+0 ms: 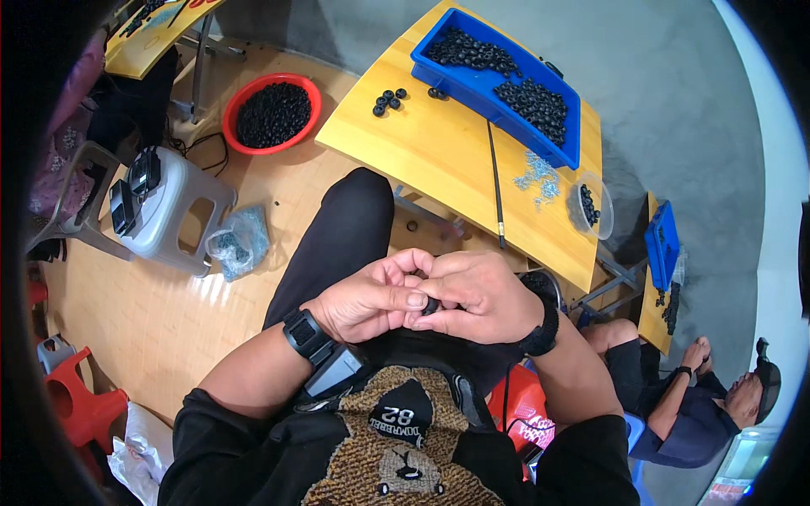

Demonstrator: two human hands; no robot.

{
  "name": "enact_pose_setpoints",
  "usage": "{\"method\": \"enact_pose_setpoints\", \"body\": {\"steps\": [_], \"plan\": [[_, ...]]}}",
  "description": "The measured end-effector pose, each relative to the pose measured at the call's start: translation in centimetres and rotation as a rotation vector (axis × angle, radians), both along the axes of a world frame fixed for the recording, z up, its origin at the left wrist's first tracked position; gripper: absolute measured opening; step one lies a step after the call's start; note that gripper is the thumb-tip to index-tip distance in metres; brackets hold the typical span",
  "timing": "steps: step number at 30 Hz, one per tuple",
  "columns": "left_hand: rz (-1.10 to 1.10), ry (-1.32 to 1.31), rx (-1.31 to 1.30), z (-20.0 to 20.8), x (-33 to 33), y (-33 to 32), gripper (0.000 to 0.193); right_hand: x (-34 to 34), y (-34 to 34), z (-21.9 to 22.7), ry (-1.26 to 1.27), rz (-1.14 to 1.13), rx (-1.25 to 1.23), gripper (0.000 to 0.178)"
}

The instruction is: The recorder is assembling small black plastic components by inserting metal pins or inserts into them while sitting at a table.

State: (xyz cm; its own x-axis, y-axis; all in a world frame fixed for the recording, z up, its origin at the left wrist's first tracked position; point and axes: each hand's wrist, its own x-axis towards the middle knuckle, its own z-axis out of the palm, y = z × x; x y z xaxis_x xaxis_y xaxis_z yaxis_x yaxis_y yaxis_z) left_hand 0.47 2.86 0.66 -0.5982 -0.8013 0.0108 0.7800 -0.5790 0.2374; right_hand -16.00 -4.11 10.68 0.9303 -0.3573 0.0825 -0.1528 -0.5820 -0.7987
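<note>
Pinching black part (431, 306), shirt (407, 451) lettered

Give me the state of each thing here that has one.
Small black round part, held, partly hidden
Left hand, pinching it
Right hand, pinching it
Blue tray, open, holding black parts in two piles
Red basin, open, filled with black parts
Clear tub, open, partly filled
Clear bag, holding blue pieces; closure unclear
Thin black rod, lying on yellow table

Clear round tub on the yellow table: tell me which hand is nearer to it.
Right. In the head view, the right hand is below and left of the tub; the left hand is farther off, to the left of the right one.
</note>
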Motion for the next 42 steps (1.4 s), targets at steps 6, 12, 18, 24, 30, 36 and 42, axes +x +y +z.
{"method": "enact_pose_setpoints", "body": {"steps": [6,12,18,24,30,36,42], "plan": [[-0.021,-0.022,-0.051,-0.1,-0.2,1.0,0.030,-0.5,1.6,-0.7,-0.065,-0.059,0.016,0.023],[0.084,-0.057,0.045,0.8,-0.1,0.8,0.026,-0.2,2.1,-0.9,-0.025,-0.250,-0.021,0.026],[0.031,-0.081,0.062,-0.2,0.2,0.1,0.027,-0.7,1.0,-1.7,-0.021,-0.155,-0.120,0.026],[0.022,-0.166,0.089,-0.4,0.2,-1.0,0.021,-2.0,-0.2,-1.7,0.016,-0.322,-0.040,0.017],[0.091,-0.225,0.178,-1.1,0.4,-2.3,0.019,-11.4,-7.0,-3.2,-0.038,-1.121,-0.044,0.017],[0.102,-0.252,0.215,-0.9,0.1,-4.7,0.015,-22.9,-14.6,-4.9,-0.107,-1.552,0.170,0.033],[0.194,-0.338,0.163,0.3,1.2,-8.6,0.009,-18.4,-14.0,-3.0,0.016,-1.362,-0.161,0.032]]}}
